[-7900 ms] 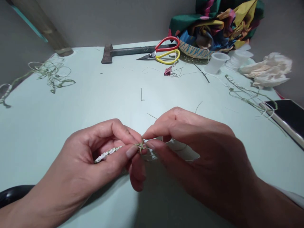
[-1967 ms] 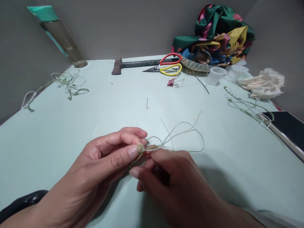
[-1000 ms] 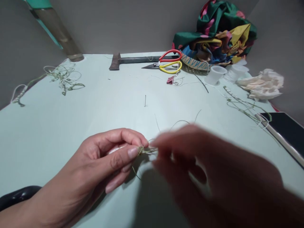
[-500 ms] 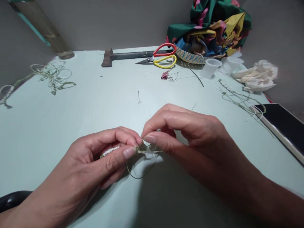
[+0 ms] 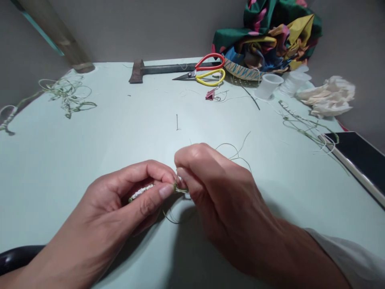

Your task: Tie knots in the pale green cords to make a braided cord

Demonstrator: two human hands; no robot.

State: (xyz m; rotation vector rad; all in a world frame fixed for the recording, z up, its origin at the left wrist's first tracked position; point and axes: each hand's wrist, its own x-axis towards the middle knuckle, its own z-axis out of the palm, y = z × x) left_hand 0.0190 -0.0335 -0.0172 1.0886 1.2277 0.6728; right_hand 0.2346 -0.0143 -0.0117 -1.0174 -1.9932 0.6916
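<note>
A green and white braided cord [image 5: 141, 192] lies within my left hand [image 5: 126, 204], whose thumb and index finger pinch its end. Right beside that pinch, my right hand [image 5: 222, 196] is closed with thumb and index fingertip together on a thin green strand [image 5: 177, 178]. Loose thread loops hang below the fingers, and more green thread [image 5: 237, 154] curls out on the table behind my right hand. The other fingers of my right hand are curled and partly hidden.
Across the back are a hammer-like tool [image 5: 168, 68], scissors [image 5: 207, 76], a pink clip [image 5: 210, 94], a plastic cup [image 5: 268, 86] and a cloth-filled basket [image 5: 243, 70]. A nail [image 5: 177, 122] stands mid-table. Cords [image 5: 67, 94] lie left; a phone-like device [image 5: 357, 160] lies right.
My right hand has turned over and closed more, its fingertips staying near my left thumb. Thread loops now show behind it. My left hand has barely moved.
</note>
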